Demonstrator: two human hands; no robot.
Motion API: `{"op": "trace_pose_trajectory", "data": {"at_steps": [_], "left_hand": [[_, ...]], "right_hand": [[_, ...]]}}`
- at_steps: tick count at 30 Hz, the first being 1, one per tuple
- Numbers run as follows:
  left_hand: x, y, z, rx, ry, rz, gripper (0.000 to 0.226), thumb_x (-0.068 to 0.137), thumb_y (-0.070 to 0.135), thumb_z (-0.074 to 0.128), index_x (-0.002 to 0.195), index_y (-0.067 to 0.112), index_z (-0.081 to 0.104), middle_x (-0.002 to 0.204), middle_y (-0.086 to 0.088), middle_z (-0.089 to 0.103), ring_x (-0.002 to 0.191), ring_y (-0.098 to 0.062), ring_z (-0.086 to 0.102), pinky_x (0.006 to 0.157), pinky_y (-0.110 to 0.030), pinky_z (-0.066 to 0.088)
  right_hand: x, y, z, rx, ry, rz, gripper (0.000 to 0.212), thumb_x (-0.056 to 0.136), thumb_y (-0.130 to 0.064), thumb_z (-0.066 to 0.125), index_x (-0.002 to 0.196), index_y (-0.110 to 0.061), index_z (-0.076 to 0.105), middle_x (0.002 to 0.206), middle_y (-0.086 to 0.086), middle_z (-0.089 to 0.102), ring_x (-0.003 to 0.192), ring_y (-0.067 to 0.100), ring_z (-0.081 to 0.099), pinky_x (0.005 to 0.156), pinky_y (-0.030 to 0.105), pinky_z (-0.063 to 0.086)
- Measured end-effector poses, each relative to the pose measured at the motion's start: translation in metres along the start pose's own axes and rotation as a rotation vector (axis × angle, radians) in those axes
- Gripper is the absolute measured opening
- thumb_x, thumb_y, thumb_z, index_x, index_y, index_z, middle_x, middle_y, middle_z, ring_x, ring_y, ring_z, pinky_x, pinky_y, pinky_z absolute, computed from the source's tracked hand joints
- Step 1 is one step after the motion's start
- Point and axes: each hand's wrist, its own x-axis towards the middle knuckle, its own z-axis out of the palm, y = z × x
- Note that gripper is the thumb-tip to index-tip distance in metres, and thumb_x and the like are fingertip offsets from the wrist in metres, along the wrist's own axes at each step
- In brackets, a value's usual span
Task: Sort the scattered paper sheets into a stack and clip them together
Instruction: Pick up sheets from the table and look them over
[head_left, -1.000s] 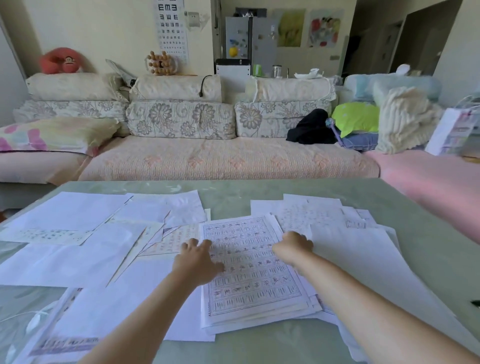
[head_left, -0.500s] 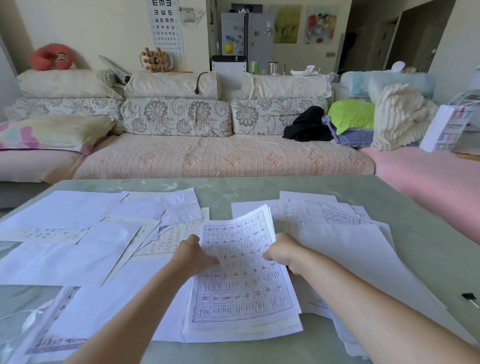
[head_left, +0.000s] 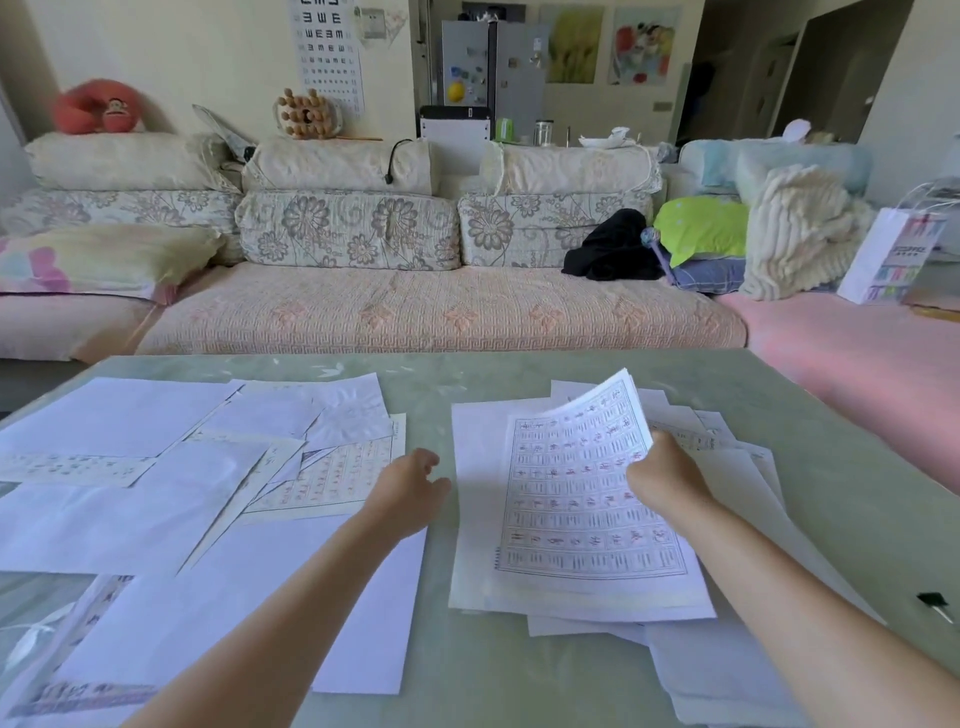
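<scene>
The fingers of the right hand (head_left: 662, 475) were curled round the right edge of the printed stack (head_left: 576, 504), pinching it about halfway along, so that the far end of the sheets curved up off the desk (head_left: 467, 382) while the near end lay flat. The fingers (head_left: 430, 461) of the left hand (head_left: 408, 496) hung loosely curled with a gap between thumb and forefinger, holding nothing, just left of the stack and apart from it; I could not tell whether they touched the surface below. Under the gripped stack lay a wider blank sheet (head_left: 470, 519), and beyond the right hand's fingers and below its forearm more loose sheets (head_left: 727, 670) fanned out unevenly. Beneath the left forearm lay a large blank sheet (head_left: 291, 618), and farther left of those fingers a spread of scattered sheets (head_left: 135, 499), some blank and some printed with grids, overlapped at angles. Well to the right of the right hand, near the desk's edge, a small black binder clip (head_left: 935, 605) lay alone. Past the desk's far edge stood a floral sofa (head_left: 415, 317).
</scene>
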Motion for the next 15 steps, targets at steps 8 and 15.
{"op": "trace_pose_trajectory", "data": {"at_steps": [8,15], "left_hand": [[0.041,0.057,0.041,-0.011,-0.034,-0.266,0.040,0.084,0.028,0.060,0.117,0.007,0.054,0.101,-0.009,0.065,0.094,-0.028,0.064,0.072,-0.029,0.050],[0.065,0.068,0.056,-0.593,-0.155,-0.372,0.026,0.079,0.009,0.076,0.097,-0.001,0.061,0.089,-0.016,0.068,0.081,-0.029,0.069,0.082,-0.040,0.056]], "right_hand": [[0.012,0.018,-0.004,-0.189,0.029,-0.027,0.039,0.087,-0.011,0.048,0.125,-0.013,0.038,0.103,0.006,0.064,0.086,0.030,0.062,0.056,0.030,0.039],[0.023,0.028,0.003,-0.113,-0.067,0.023,0.042,0.087,-0.016,0.048,0.128,-0.017,0.039,0.106,0.004,0.066,0.090,0.028,0.067,0.060,0.029,0.044]]}}
